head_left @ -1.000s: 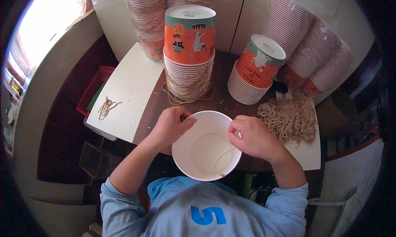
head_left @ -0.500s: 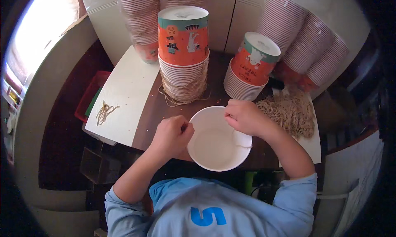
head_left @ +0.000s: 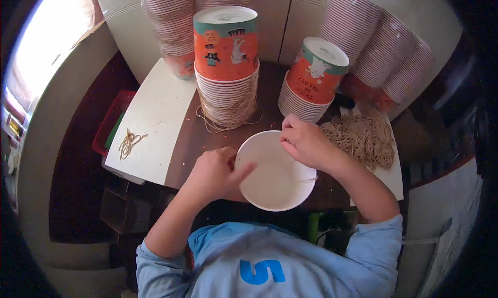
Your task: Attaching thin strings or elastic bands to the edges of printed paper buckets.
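Note:
A white-lined paper bucket (head_left: 272,189) sits mouth up at the table's front edge, between my hands. My left hand (head_left: 215,171) is at its left rim, thumb stretched over the inside and fingers curled against the outer wall. At the far right rim my right hand (head_left: 303,140) is closed, thumb and fingers pinched together; what lies between them is too small to make out. A thin cord (head_left: 309,179) passes over the bucket's right rim, its end lying inside.
Upside-down stacks of orange-and-green buckets (head_left: 225,51) (head_left: 315,75) stand behind, the left one draped with cords. A heap of tan cords (head_left: 360,140) lies at right, a few loose cords (head_left: 129,142) at left. Wrapped bucket stacks (head_left: 353,33) line the wall.
My left hand has opened from a fist, its thumb now reaching over the bucket's inside. My right hand has lifted slightly, its fingers still pinched.

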Demonstrator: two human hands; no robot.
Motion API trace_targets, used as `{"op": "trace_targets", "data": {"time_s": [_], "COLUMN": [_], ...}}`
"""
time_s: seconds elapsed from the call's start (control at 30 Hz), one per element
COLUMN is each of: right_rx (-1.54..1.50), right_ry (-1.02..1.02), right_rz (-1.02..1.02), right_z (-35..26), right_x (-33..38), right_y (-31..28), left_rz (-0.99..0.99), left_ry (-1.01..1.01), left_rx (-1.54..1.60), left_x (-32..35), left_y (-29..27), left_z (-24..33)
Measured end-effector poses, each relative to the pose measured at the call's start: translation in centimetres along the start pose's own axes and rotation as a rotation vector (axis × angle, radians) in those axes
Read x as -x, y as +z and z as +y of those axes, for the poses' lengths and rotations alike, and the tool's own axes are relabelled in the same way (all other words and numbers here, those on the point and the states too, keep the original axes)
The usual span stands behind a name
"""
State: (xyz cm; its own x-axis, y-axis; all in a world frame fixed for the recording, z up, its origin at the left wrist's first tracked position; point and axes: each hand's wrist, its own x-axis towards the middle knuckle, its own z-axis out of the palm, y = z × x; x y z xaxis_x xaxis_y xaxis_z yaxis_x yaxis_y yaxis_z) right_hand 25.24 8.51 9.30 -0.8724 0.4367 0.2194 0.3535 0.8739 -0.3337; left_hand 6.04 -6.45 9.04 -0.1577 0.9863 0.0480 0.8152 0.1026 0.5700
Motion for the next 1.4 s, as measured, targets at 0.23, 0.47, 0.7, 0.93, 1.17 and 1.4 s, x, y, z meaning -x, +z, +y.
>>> {"op": "trace_targets", "data": {"time_s": [0.23, 0.47, 0.7, 0.93, 1.17, 1.4], "right_rx": [-0.36, -0.365, -0.369, -0.306, -0.296, -0.328], "right_ry": [0.037, 0.13, 0.095, 0.08, 0.117, 0.087], "right_rz": [-0.018, -0.033, -0.028, -0.022, -0.016, 0.004], "right_z": [-4.1, -4.6, -4.9, -5.1, -5.3, -5.4], "right_x": [-0.2, -2.0, -2.2, -2.4, -2.5, -2.6], "right_y": [0.7, 3.3, 3.9, 4.3, 4.4, 4.7], "left_rz": [-0.012, 0.048, -0.032, -0.029, -0.033, -0.045], "left_ry": [-0.234, -0.059, -0.123, -0.146, -0.1, 0.039], "left_rx": [0.67, 0.596, 0.568, 0.598, 0.538, 0.406], "left_x": [1.6, 0.7, 0.6, 0.6, 0.6, 0.3], "left_y": [1.0, 1.5, 0.5, 0.8, 0.4, 0.3], "left_z": [-3.4, -3.6, -2.5, -3.0, -2.7, -2.8]}}
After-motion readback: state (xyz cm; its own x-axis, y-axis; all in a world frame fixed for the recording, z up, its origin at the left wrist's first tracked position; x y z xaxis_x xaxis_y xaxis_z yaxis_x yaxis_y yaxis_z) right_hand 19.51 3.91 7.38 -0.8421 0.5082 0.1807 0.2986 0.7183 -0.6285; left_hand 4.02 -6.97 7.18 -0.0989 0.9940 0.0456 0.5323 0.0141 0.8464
